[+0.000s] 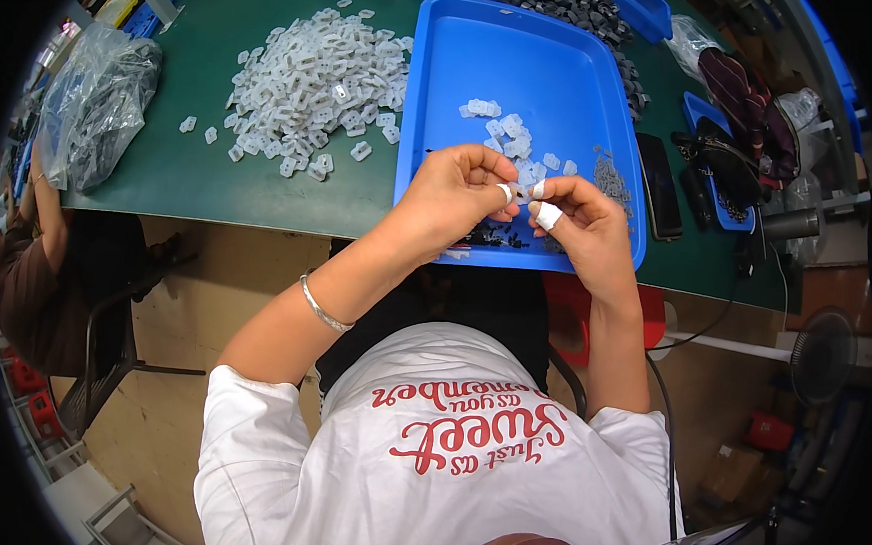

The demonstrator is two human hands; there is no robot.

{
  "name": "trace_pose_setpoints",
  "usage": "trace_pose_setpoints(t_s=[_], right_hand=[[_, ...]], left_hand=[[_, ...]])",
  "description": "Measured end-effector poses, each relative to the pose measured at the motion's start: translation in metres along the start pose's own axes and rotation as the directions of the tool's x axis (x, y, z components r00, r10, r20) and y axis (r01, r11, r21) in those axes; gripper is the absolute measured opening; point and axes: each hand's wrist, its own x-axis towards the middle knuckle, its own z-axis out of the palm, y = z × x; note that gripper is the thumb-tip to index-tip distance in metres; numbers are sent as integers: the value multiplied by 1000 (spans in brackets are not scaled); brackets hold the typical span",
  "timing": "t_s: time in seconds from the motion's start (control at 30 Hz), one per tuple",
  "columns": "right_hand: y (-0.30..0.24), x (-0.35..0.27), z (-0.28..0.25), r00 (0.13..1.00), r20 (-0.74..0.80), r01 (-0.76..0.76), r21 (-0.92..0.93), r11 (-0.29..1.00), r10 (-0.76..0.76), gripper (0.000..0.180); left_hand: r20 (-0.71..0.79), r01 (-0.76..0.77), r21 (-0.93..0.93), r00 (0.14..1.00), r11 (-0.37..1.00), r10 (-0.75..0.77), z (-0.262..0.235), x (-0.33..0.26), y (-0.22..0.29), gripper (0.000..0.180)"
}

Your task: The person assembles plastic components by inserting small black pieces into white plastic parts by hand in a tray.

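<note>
Over the near part of a blue tray, my left hand and my right hand meet fingertip to fingertip. Both are closed in a pinch on a small white plastic part, mostly hidden by the fingers. A dark speck shows at it. White tape wraps fingertips on both hands. Just beyond them in the tray lie loose white plastic parts. Small black pieces are scattered below my left hand, and tiny grey metal pieces lie to the right of my right hand.
Left of the tray, a heap of white plastic parts spreads on the green table. A clear bag lies far left near another person's arm. Black parts pile behind the tray; a phone lies right.
</note>
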Motion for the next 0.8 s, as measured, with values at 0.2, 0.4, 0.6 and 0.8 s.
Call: trace_pose_setpoints(t_s=[0.2,0.4,0.6,0.8], right_hand=[[3,2,3,999,2,32,-6,999,-32,13],[-2,1,3,1000,21,0,-25,1000,1,13],[-8,5,0,996,-17,-94,-59,994,93,19],[-8,10,-8,991,2,-134,-69,989,134,20]], left_hand=[[8,19,-88,1000,996,-18,0,1,1,16],[30,15,-8,999,1000,-14,-1,1,-2,18],[23,-5,27,1000,1000,4,3,-3,1,23],[84,-39,85,996,996,32,2,-4,0,27]])
